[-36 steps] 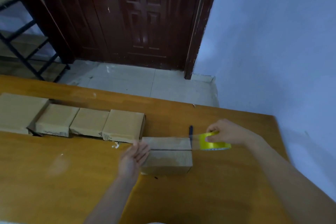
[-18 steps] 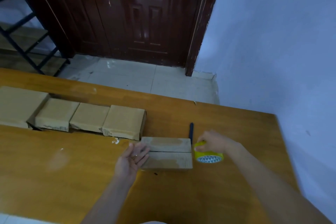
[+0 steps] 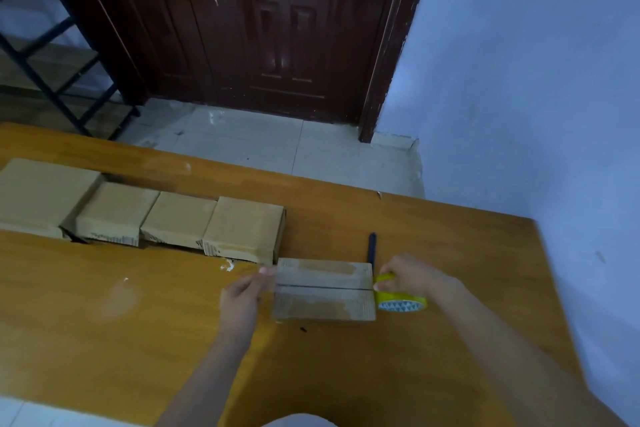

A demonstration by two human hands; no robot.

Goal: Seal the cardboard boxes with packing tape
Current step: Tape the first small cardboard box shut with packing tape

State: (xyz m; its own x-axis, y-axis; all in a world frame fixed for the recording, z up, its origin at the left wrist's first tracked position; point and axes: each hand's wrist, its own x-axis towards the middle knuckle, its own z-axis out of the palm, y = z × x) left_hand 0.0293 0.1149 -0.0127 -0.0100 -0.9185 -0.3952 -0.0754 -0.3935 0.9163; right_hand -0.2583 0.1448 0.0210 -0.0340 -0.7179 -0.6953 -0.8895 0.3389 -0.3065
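A small cardboard box (image 3: 325,305) lies on the wooden table (image 3: 138,340), its two top flaps meeting in a dark seam. My left hand (image 3: 242,295) is at the box's left end, fingertips touching its upper left corner. My right hand (image 3: 412,279) grips a yellow roll of packing tape (image 3: 401,302) that sits low against the box's right end. A glossy strip of clear tape seems to run over the top of the box.
A dark blue pen-like tool (image 3: 372,248) lies just behind the box. Several closed cardboard boxes (image 3: 242,229) stand in a row at the back left. The table's right edge is near a blue-white wall (image 3: 554,114). A dark door (image 3: 259,28) is beyond the floor.
My right hand brought the tape roll down from above the box to table level at its right end. My left hand slid from the box's top corner to its left end.
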